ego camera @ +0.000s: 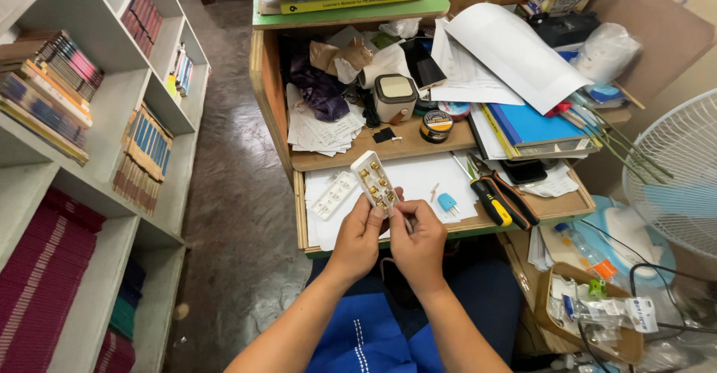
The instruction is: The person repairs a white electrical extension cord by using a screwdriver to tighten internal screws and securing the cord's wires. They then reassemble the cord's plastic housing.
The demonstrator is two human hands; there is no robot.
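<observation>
Power strip base (376,181) is open, brass contacts exposed, held up over the pull-out tray (448,227): left hand (358,240) pinches its lower end, right hand (418,238) fingers work at that end. Cover (334,194) lies off on the tray, blue plug (447,203) and pliers (502,201) just beside, so disassembly looks done, wiring and reclosing left.

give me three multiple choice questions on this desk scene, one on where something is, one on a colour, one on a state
1. Where do the pliers lie?
A. on the bookshelf
B. on the pull-out shelf, right of the hands
C. on the floor

2. What colour is the small plug?
A. blue
B. red
C. green

3. The power strip base is:
A. closed
B. open, brass contacts showing
C. wrapped

B: they rest right of the right hand.
A: it is blue on white paper.
B: the left hand holds it, and its cover lies apart.
</observation>
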